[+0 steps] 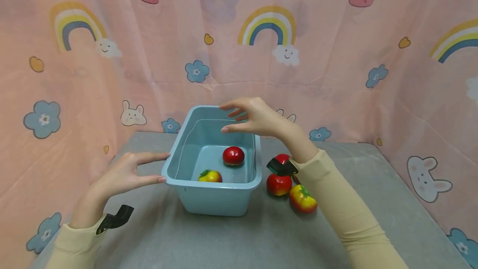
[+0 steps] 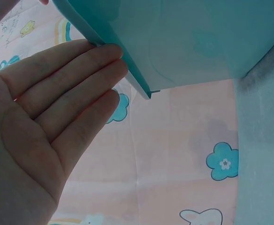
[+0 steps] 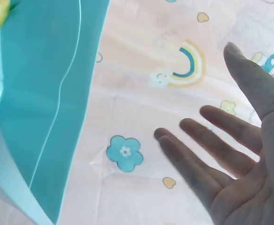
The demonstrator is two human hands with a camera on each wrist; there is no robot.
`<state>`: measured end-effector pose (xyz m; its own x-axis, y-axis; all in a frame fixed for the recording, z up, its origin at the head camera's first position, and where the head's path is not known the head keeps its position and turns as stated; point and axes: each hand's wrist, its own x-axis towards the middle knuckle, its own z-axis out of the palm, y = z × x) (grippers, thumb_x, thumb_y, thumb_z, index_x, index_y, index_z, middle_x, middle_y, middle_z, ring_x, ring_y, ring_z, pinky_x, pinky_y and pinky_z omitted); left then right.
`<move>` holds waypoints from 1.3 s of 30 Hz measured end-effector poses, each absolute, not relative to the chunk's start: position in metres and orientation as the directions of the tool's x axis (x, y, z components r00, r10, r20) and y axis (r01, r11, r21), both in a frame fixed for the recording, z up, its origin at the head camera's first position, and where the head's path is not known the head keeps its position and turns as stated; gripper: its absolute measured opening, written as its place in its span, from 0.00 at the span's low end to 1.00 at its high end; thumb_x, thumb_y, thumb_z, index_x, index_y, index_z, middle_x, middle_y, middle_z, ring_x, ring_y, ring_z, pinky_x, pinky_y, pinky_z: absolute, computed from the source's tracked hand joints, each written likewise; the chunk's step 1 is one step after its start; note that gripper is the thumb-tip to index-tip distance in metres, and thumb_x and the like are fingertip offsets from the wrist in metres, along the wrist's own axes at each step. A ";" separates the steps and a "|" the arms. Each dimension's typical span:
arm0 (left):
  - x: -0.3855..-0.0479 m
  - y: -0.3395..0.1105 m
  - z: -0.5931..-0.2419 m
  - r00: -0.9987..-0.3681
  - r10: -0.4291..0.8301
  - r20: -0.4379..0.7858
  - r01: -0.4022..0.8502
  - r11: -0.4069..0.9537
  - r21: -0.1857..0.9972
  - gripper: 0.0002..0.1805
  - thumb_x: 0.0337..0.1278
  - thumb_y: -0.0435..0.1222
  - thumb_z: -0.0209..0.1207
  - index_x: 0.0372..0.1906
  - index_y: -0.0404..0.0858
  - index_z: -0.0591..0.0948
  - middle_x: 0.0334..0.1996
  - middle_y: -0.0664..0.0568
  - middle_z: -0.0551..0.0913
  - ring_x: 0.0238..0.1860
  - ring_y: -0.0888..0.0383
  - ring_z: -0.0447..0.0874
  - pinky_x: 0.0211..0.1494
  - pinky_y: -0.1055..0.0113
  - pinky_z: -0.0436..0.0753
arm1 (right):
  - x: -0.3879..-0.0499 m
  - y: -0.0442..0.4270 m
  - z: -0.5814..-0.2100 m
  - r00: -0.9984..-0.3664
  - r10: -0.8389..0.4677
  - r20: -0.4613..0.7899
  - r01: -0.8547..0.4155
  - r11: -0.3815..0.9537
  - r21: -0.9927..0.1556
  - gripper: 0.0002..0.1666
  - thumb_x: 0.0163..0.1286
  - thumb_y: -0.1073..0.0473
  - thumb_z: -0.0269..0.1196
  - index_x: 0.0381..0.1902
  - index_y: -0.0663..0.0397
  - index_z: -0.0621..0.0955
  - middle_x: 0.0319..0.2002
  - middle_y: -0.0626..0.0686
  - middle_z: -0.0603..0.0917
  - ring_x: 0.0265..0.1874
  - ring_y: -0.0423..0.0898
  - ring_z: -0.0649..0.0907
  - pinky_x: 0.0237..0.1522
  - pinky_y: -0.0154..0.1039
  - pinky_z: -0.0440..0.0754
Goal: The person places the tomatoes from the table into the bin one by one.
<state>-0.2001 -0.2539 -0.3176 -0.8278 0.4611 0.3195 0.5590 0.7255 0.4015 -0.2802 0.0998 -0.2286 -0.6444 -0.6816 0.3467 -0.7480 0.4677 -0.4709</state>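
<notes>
A light blue plastic tub (image 1: 214, 200) stands on the table. Inside it lie a glossy red fruit (image 1: 233, 156) and a yellow-and-red fruit (image 1: 211, 176) with a green leafy top. My left hand (image 1: 125, 173) is at the tub's near left side, its fingertips touching the rim and its thumb spread below. In the left wrist view, the straight fingers (image 2: 66, 79) lie against the tub's edge. Above the tub's far right part hovers my right hand (image 1: 257, 117), fingers loosely bent and thumb apart. It holds nothing, as the right wrist view also shows.
Right of the tub, beneath my right forearm, lie a red fruit (image 1: 279, 184), another red one (image 1: 282, 158) partly covered by the black wrist strap, and a yellow-and-red fruit (image 1: 303, 199). A pink patterned curtain (image 1: 239, 69) hangs behind the grey table (image 1: 209, 240).
</notes>
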 end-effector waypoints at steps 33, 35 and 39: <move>-0.199 -0.253 -0.318 -0.835 0.449 0.317 0.547 0.738 0.395 0.30 0.46 0.53 0.68 0.58 0.52 0.79 0.54 0.64 0.81 0.55 0.66 0.78 0.53 0.75 0.76 | -0.251 0.177 -0.268 -0.704 -0.562 0.434 -0.704 0.471 -0.532 0.28 0.58 0.49 0.69 0.57 0.48 0.79 0.51 0.51 0.84 0.48 0.44 0.85 0.45 0.41 0.83; -0.199 -0.253 -0.318 -0.834 0.451 0.318 0.549 0.735 0.397 0.30 0.47 0.53 0.68 0.58 0.53 0.79 0.54 0.64 0.81 0.55 0.67 0.78 0.53 0.75 0.76 | -0.250 0.180 -0.271 -0.713 -0.554 0.430 -0.695 0.475 -0.540 0.28 0.59 0.50 0.69 0.57 0.48 0.79 0.51 0.51 0.84 0.48 0.44 0.85 0.46 0.41 0.83; -0.199 -0.252 -0.318 -0.830 0.456 0.322 0.555 0.730 0.398 0.30 0.47 0.52 0.68 0.58 0.52 0.79 0.53 0.64 0.81 0.55 0.68 0.78 0.53 0.75 0.76 | -0.248 0.186 -0.277 -0.725 -0.543 0.424 -0.683 0.485 -0.547 0.28 0.59 0.51 0.69 0.57 0.50 0.78 0.51 0.52 0.84 0.48 0.46 0.85 0.46 0.44 0.83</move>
<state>-0.1990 -0.2525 -0.3181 -0.8300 0.4556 0.3218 0.5553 0.7301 0.3984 -0.2483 0.1858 -0.2766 -0.7250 -0.5430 0.4238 -0.6826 0.4846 -0.5469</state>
